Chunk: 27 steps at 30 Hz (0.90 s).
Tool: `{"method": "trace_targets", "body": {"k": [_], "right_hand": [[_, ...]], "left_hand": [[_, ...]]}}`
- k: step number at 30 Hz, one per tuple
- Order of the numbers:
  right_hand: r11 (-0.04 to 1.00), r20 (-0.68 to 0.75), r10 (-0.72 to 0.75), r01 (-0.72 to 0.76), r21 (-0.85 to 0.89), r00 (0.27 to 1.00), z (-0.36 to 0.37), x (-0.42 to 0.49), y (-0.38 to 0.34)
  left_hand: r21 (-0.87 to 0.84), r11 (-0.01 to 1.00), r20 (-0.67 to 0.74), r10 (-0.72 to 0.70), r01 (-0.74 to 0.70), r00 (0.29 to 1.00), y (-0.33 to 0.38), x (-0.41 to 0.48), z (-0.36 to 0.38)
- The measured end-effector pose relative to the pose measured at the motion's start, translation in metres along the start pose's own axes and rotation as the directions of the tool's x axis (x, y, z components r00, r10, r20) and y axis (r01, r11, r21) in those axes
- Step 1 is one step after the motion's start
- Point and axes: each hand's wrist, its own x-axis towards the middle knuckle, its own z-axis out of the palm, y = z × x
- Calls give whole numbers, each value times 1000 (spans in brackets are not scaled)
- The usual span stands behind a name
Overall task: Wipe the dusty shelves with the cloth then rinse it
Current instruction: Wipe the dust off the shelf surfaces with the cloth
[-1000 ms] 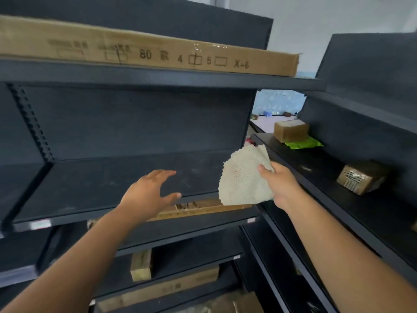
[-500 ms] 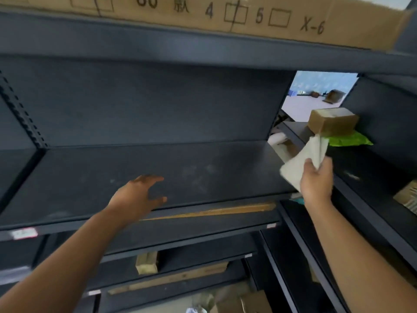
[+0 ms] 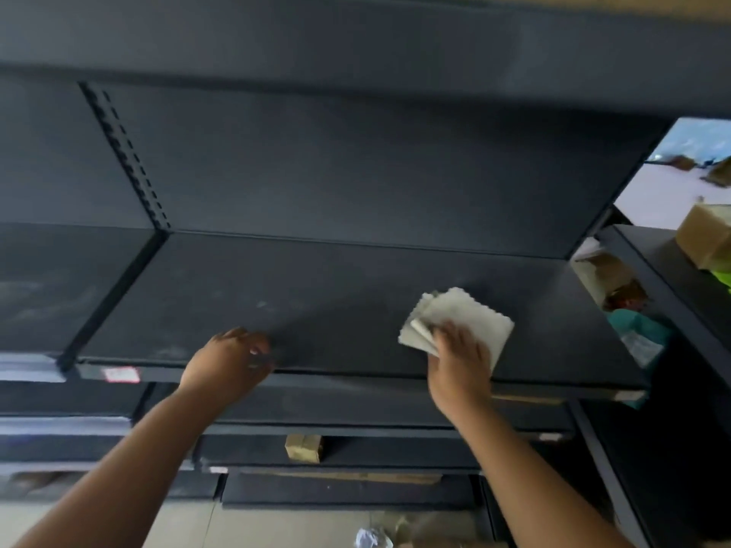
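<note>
A dark grey metal shelf (image 3: 324,302) runs across the view at chest height, with pale dust smears on its surface. A folded whitish cloth (image 3: 466,318) with scalloped edges lies flat on the shelf's right half. My right hand (image 3: 459,357) presses down on the cloth's near part, fingers spread over it. My left hand (image 3: 231,359) rests on the shelf's front edge near the middle, fingers curled over the lip, holding no object.
A perforated upright (image 3: 126,156) divides this bay from the one to the left. Lower shelves hold a small cardboard box (image 3: 303,448). To the right, another rack carries a cardboard box (image 3: 704,239) and a teal bag (image 3: 633,330). A shelf overhangs above.
My right hand has brought the cloth from the air at the right down onto the shelf surface. My left hand has settled on the shelf's front edge. My view has moved closer.
</note>
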Motion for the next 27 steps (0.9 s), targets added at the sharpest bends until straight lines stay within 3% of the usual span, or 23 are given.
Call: {"method": "trace_targets", "body": {"k": [3, 5, 6, 8, 10, 11, 12, 13, 14, 15, 16, 17, 18, 19, 21, 24, 27], "right_hand": [[982, 61, -104, 93, 163, 993, 15, 9, -88], [860, 163, -29, -59, 508, 986, 13, 23, -134], [672, 276, 34, -227, 705, 960, 6, 31, -149], [222, 407, 200, -446, 867, 891, -12, 49, -158], [-203, 473, 305, -428, 880, 827, -33, 68, -136], [-343, 471, 322, -363, 867, 821, -44, 77, -117], [-414, 444, 356, -287, 864, 822, -55, 84, -94], [-404, 381, 413, -209, 891, 827, -67, 90, -68], [-316, 286, 491, -138, 939, 823, -78, 94, -41], [-144, 158, 567, -92, 985, 808, -89, 97, -13], [102, 8, 604, -88, 991, 797, -98, 99, 14], [422, -156, 568, -124, 898, 808, -103, 99, 39], [676, -262, 486, -169, 717, 834, -103, 99, 65], [818, -301, 421, -216, 533, 856, -98, 100, 89], [900, -221, 385, -311, 307, 896, -76, 101, 119], [924, -36, 378, -375, 80, 925, -31, 106, 107], [965, -40, 261, -262, -17, 964, 9, 115, 24]], "left_hand": [[-9, 1000, 1, 22, -22, 1000, -10, 1, -5], [-4, 999, 13, 35, -35, 999, -15, 1, -7], [7, 999, 25, 33, -33, 999, -17, 1, -9], [47, 999, 58, 16, -19, 998, -19, 2, -13], [103, 995, 84, 2, -11, 996, -19, 4, -18], [131, 991, 94, -6, -7, 996, -17, 5, -20], [154, 988, 103, -15, -1, 995, -16, 6, -22], [168, 986, 109, -25, 7, 994, -15, 6, -22], [172, 985, 107, -34, 16, 994, -15, 7, -23], [169, 985, 102, -43, 25, 994, -16, 7, -23], [167, 985, 92, -49, 33, 995, -17, 7, -24], [171, 985, 80, -52, 38, 995, -17, 7, -24], [177, 983, 67, -55, 42, 996, -17, 7, -25], [180, 982, 53, -61, 50, 997, -17, 6, -25], [193, 979, 32, -73, 65, 997, -18, 5, -24], [228, 971, 45, -89, 76, 995, -19, 5, -22], [255, 963, 73, -105, 83, 992, -17, 6, -23]]}}
